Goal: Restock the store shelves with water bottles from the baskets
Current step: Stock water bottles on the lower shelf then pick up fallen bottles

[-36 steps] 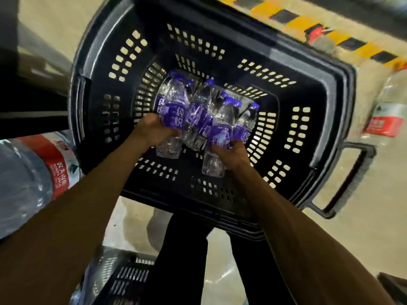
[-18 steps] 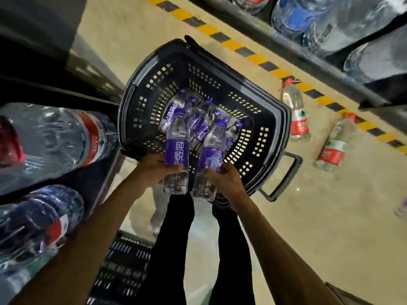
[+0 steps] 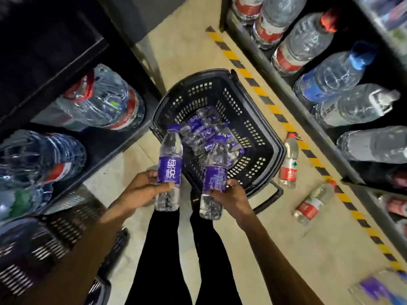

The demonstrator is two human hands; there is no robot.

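- Left hand [image 3: 141, 190]: fingers wrapped round one purple-label bottle [image 3: 169, 164], held above the basket's near rim.
- Right hand [image 3: 229, 194]: grips a second bottle [image 3: 215, 170], just beside the first.
- Neither is shelved yet, so most of the work looks to be ahead.
- Basket [image 3: 271, 137] sits on the floor between the shelves [image 3: 275, 69]. The pile [image 3: 204, 130] inside is several bottles, too tangled to count.
- Two red-label bottles [image 3: 289, 164] on the floor near the basket.

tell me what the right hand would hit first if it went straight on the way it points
Likely the black perforated plastic basket, its near wall, just ahead of the right hand; the hand may be higher, so depth is uncertain.
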